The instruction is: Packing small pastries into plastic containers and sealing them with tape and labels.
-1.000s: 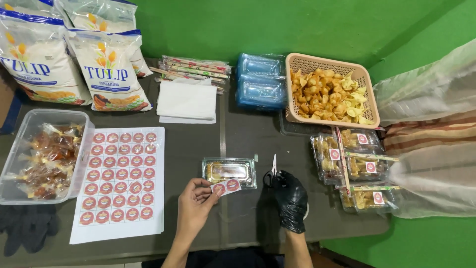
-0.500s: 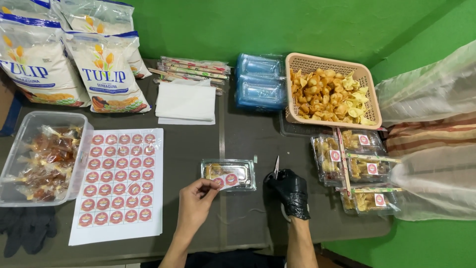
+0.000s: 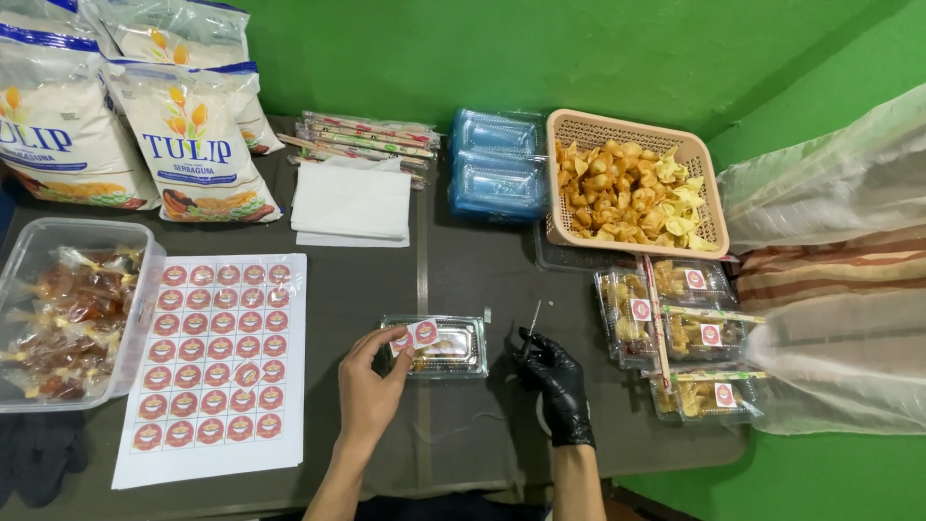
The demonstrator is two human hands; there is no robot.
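My bare left hand (image 3: 369, 386) rests its fingertips on the near left corner of a small clear plastic box of fried snacks (image 3: 446, 347), right where a strip of red round stickers (image 3: 415, 336) lies on the lid. My right hand (image 3: 557, 382), in a black glove, grips a thin metal tool (image 3: 531, 320) that points up just right of the box. A white sheet of red round stickers (image 3: 214, 362) lies to the left of my left hand.
A basket of fried snacks (image 3: 632, 191) stands at the back right, with sealed snack boxes (image 3: 680, 333) stacked in front of it. Blue lids (image 3: 497, 162), white paper (image 3: 351, 202), flour bags (image 3: 193, 145) and a tub of wrapped sweets (image 3: 63, 314) fill the back and left.
The clear box has shifted slightly right and back, and the sticker strip now lies flat on its lid under my left fingertips. My right hand holds the same tool, nearly still.
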